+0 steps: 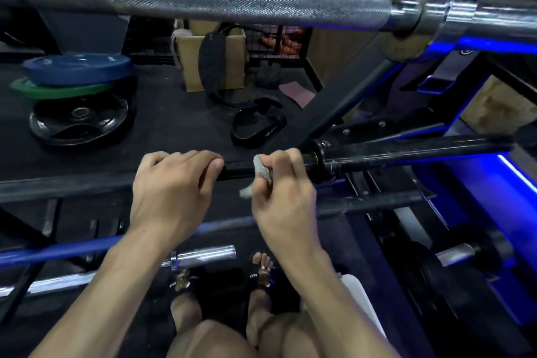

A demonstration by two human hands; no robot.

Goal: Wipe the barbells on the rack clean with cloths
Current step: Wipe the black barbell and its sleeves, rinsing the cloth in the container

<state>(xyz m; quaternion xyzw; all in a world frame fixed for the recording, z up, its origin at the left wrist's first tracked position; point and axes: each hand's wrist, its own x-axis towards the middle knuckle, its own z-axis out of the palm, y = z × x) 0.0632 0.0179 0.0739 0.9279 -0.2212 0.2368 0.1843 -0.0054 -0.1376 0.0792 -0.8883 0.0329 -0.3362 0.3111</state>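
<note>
The black barbell (406, 151) lies across the rack (334, 107) at waist height. The left hand (171, 186) curls its fingers over the shaft to steady it, while the right hand (284, 186) pinches a small grey cloth (261, 171) against the bar near its collar, likely to scrub there.

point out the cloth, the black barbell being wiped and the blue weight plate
cloth (263, 170), head view, on the grey fold showing by the right hand's fingers
black barbell (406, 151), head view, on its sleeve right of the collar
blue weight plate (77, 68), head view, on its top face
</note>
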